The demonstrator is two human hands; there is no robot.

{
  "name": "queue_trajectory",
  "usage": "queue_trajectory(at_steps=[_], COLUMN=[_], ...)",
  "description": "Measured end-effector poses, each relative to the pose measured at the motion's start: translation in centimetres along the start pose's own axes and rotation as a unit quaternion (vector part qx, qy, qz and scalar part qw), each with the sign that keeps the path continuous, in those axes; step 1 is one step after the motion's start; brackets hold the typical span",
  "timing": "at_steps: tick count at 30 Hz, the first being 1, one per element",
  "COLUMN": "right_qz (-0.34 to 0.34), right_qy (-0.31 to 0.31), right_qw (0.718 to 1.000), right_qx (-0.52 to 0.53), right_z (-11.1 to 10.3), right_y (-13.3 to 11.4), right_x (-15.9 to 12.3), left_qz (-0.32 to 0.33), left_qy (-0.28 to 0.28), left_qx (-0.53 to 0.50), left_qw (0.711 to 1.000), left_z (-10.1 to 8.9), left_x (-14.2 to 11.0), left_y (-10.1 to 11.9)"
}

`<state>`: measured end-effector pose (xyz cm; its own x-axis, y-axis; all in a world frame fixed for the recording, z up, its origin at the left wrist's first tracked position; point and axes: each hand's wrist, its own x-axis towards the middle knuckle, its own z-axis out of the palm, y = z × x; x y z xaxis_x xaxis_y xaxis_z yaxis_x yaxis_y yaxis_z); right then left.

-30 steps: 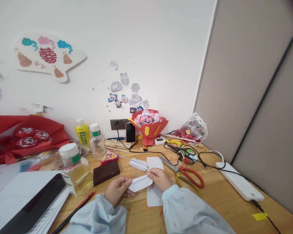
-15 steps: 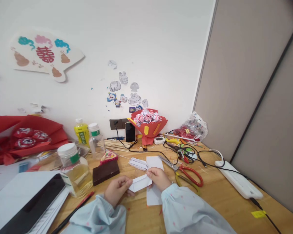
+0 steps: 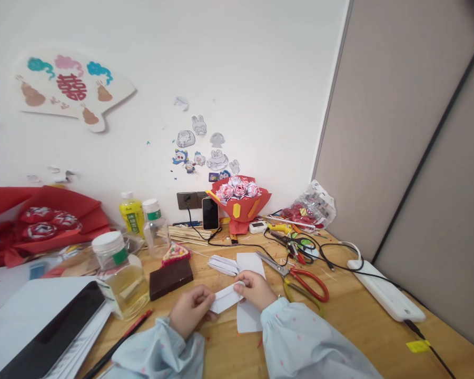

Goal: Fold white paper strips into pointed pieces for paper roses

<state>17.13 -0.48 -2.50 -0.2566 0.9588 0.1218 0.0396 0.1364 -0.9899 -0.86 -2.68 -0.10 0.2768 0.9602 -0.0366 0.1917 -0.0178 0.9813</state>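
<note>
Between my hands, above the wooden table [image 3: 221,350], is a small folded piece of white paper [image 3: 226,299]. My left hand [image 3: 191,309] pinches its left end between thumb and fingers. Its upper right end is gripped by my right hand [image 3: 256,290], with the thumb on top. Under my right hand lies a flat white paper strip [image 3: 249,318], partly covered by the hand. Just behind the hands sits a stack of folded white paper [image 3: 223,265]. Scissors with red and yellow handles [image 3: 308,284] rest to the right of my right hand.
A dark brown box [image 3: 171,279], a jar of yellowish liquid [image 3: 124,289] and a black-and-red pen [image 3: 120,342] are on the left. A red-wrapped bouquet [image 3: 239,205] and a phone [image 3: 210,213] stand at the back. A power strip [image 3: 387,290] with cables lies right.
My right hand has shifted slightly left along the folded paper, its thumb now on the upper edge. Both hands keep hold of the paper, which is tilted a little more.
</note>
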Motion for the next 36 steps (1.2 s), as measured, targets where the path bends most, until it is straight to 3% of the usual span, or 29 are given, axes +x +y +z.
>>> queue_trajectory(at_steps=[9, 16, 24, 29, 33, 36], right_qz=[-0.042, -0.094, -0.097, -0.098, -0.087, -0.095], right_qy=[-0.020, 0.031, -0.001, 0.012, 0.016, 0.014], right_qw=[0.995, 0.979, 0.973, 0.977, 0.986, 0.991], right_qx=[-0.085, -0.176, -0.209, -0.190, -0.139, -0.098], right_z=[0.5, 1.2, 1.8, 1.9, 1.6, 1.4], right_y=[0.1, -1.6, -1.7, -1.3, -1.3, -1.4], right_x=[-0.4, -1.2, -1.5, -1.3, -1.0, -1.0], left_qz=[-0.007, 0.048, 0.147, 0.122, 0.126, 0.084], left_qy=[-0.023, -0.005, 0.015, 0.021, -0.008, -0.031], left_qx=[0.070, 0.161, 0.276, 0.267, 0.218, 0.166], left_qw=[0.997, 0.986, 0.950, 0.956, 0.968, 0.982], left_z=[0.9, 1.1, 1.1, 0.8, -0.1, -0.4], left_x=[-0.7, -1.1, -1.0, -0.9, -0.5, -0.4], left_y=[0.1, 0.6, 0.8, 0.8, 0.4, 0.2])
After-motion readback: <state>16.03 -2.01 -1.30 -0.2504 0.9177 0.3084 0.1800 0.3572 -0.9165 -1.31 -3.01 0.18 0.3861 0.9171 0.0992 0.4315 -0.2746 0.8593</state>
